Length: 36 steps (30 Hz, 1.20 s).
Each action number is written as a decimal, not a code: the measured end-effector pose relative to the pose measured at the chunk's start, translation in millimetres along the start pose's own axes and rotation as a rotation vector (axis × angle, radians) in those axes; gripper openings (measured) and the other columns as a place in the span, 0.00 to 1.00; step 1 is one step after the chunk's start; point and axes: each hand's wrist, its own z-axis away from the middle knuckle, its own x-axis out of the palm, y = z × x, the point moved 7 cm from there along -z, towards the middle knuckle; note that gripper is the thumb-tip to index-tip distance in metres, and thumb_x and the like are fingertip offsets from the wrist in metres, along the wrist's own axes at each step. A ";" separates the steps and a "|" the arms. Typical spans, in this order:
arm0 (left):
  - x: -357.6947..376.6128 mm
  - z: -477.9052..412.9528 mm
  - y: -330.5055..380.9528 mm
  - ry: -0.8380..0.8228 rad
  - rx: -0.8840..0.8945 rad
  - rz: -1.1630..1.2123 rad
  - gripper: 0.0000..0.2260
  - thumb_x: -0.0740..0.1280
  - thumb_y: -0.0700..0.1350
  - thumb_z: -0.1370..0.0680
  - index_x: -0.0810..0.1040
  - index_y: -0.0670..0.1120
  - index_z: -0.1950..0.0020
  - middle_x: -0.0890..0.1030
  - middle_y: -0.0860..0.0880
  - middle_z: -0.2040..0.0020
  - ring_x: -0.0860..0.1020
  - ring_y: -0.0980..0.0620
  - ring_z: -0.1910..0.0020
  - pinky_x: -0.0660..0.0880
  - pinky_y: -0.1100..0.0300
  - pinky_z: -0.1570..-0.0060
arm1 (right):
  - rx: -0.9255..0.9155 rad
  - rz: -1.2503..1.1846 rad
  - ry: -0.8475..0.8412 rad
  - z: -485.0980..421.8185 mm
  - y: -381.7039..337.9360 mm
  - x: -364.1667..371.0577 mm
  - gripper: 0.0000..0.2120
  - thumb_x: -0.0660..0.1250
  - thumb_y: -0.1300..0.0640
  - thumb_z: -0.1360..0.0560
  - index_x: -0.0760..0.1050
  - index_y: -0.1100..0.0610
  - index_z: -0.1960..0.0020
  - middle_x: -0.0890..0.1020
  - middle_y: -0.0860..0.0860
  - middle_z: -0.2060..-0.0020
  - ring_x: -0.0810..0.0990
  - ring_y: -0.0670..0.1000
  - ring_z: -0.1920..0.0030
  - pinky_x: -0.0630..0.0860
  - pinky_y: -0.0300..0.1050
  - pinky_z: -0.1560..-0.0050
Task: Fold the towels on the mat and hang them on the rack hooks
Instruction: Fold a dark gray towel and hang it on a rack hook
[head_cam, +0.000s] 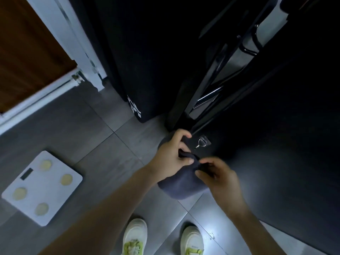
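Note:
A dark blue-grey folded towel [181, 186] hangs in the air between both my hands, above the tiled floor. My left hand [173, 155] grips its upper edge with curled fingers. My right hand [219, 174] pinches a thin dark loop or corner of the towel [197, 161] just to the right. A small metal hook [202, 142] on a clear adhesive plate sticks to the dark surface right behind my left fingers. The black rack frame [211, 74] rises above it. No mat can be made out in the dim light.
A white bathroom scale [42, 188] lies on the grey tiles at the left. A black cabinet or appliance [136, 61] stands beyond my hands, with a white door frame [86, 52] to its left. My two white shoes [135, 236] show at the bottom. The right side is dark.

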 end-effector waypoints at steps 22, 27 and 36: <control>16.5 -71.8 -41.3 0.326 -0.178 0.220 0.16 0.73 0.41 0.28 0.65 0.48 0.53 0.77 0.55 0.62 0.77 0.56 0.57 0.72 0.66 0.56 | 0.101 -0.222 0.124 -3.8 46.7 4.3 0.20 0.57 0.68 0.21 0.71 0.51 0.34 0.77 0.40 0.42 0.74 0.30 0.44 0.69 0.27 0.41; 18.4 -75.2 -41.8 0.398 -0.139 0.178 0.14 0.72 0.38 0.28 0.66 0.48 0.55 0.75 0.56 0.64 0.75 0.61 0.62 0.71 0.74 0.64 | 0.133 -0.279 0.117 -19.7 56.8 21.9 0.19 0.54 0.60 0.19 0.64 0.51 0.29 0.69 0.40 0.36 0.68 0.34 0.36 0.64 0.25 0.38; 44.4 -74.6 -64.2 0.380 -0.172 0.207 0.05 0.71 0.40 0.27 0.76 0.46 0.60 0.78 0.52 0.61 0.76 0.54 0.57 0.70 0.69 0.59 | 0.321 -0.640 0.194 -38.8 77.3 43.0 0.20 0.52 0.62 0.18 0.64 0.53 0.27 0.75 0.51 0.36 0.76 0.47 0.39 0.72 0.42 0.36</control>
